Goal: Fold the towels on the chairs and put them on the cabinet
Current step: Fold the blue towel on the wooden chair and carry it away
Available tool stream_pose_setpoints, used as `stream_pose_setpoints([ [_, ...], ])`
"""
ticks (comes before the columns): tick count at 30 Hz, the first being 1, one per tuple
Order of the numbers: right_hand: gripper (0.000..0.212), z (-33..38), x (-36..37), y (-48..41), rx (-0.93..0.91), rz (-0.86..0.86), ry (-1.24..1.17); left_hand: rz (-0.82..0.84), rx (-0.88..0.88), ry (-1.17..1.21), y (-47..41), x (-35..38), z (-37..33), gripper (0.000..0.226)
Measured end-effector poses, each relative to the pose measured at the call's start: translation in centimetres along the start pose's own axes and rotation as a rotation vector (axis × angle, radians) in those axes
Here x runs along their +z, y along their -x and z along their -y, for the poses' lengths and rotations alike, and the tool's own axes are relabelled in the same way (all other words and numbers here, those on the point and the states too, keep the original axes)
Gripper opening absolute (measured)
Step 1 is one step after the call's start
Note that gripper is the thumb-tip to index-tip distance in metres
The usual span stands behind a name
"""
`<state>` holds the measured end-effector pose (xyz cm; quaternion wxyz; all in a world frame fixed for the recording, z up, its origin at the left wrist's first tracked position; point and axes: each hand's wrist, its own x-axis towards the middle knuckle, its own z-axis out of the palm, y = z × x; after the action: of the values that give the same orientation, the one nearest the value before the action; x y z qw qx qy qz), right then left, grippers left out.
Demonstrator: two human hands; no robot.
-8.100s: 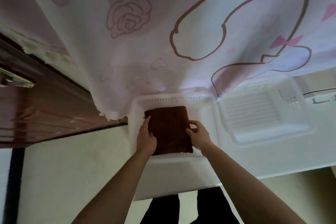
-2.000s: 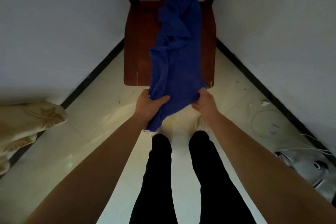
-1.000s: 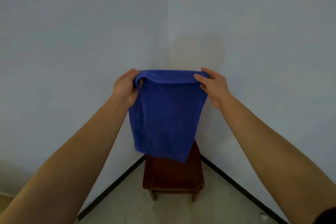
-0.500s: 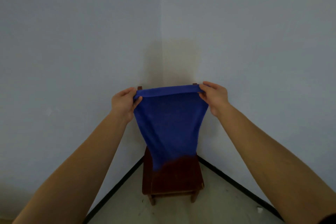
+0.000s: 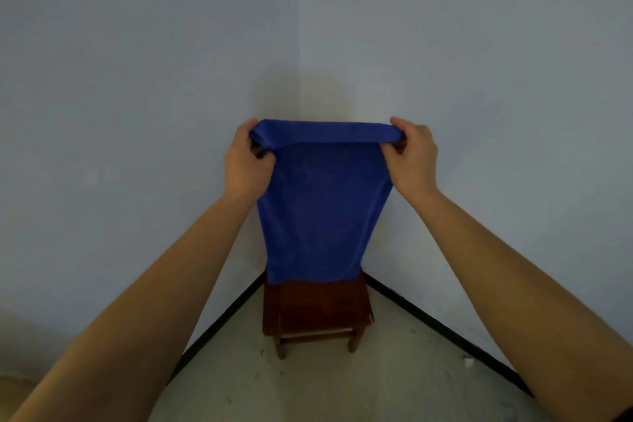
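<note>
A blue towel (image 5: 322,209) hangs flat in the air in front of me, stretched by its top edge. My left hand (image 5: 245,164) pinches the top left corner and my right hand (image 5: 412,156) pinches the top right corner. The top edge is rolled over toward me. Behind and below the towel stands a dark wooden chair (image 5: 317,308) in the corner of the room; the towel hides its backrest, and its lower edge reaches down to the seat. The cabinet is out of view.
Two plain pale walls meet in the corner behind the chair, with a black skirting line (image 5: 445,329) along the floor. The floor (image 5: 308,387) is pale and speckled. A small white scrap (image 5: 468,360) lies on the floor at the right.
Over the last two seconds I lifted the towel off the chair seat and spread it out. In the last half second it hangs straighter and its lower edge has dropped to the seat.
</note>
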<state>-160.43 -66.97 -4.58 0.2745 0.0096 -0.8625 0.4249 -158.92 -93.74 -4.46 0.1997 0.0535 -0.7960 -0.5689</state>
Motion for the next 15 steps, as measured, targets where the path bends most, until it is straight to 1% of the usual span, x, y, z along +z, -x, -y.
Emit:
stream_pose_setpoints([
  [2,0.028,-0.1,-1.6,0.2,-0.041,-0.033,0.022,-0.111,0.006,-0.004,0.7,-0.7,-0.9,0.037],
  [3,0.024,-0.2,-2.3,0.3,-0.033,-0.036,0.015,-0.145,-0.009,0.047,1.1,-0.9,-1.3,0.024],
  [4,0.023,-0.3,-3.3,0.8,-0.018,-0.031,0.007,-0.161,-0.025,0.090,1.9,-1.0,-1.8,0.016],
  [6,0.023,-0.4,-4.9,1.8,0.022,-0.024,-0.023,-0.193,-0.030,0.081,3.4,-1.1,-2.5,0.022],
  [9,0.026,-1.1,-6.4,3.0,0.085,-0.017,-0.087,-0.245,0.042,-0.126,5.3,-1.0,-2.6,0.040],
  [11,0.028,-1.5,-6.9,3.2,0.092,-0.010,-0.126,-0.277,0.041,-0.195,6.2,-0.5,-3.1,0.044],
  [12,0.029,-1.6,-7.1,3.1,0.096,-0.001,-0.136,-0.257,0.002,-0.170,6.4,-0.2,-3.6,0.042],
  [15,0.028,-1.6,-7.3,1.9,0.145,0.102,-0.116,-0.118,-0.275,0.139,5.4,0.5,-5.0,0.020],
])
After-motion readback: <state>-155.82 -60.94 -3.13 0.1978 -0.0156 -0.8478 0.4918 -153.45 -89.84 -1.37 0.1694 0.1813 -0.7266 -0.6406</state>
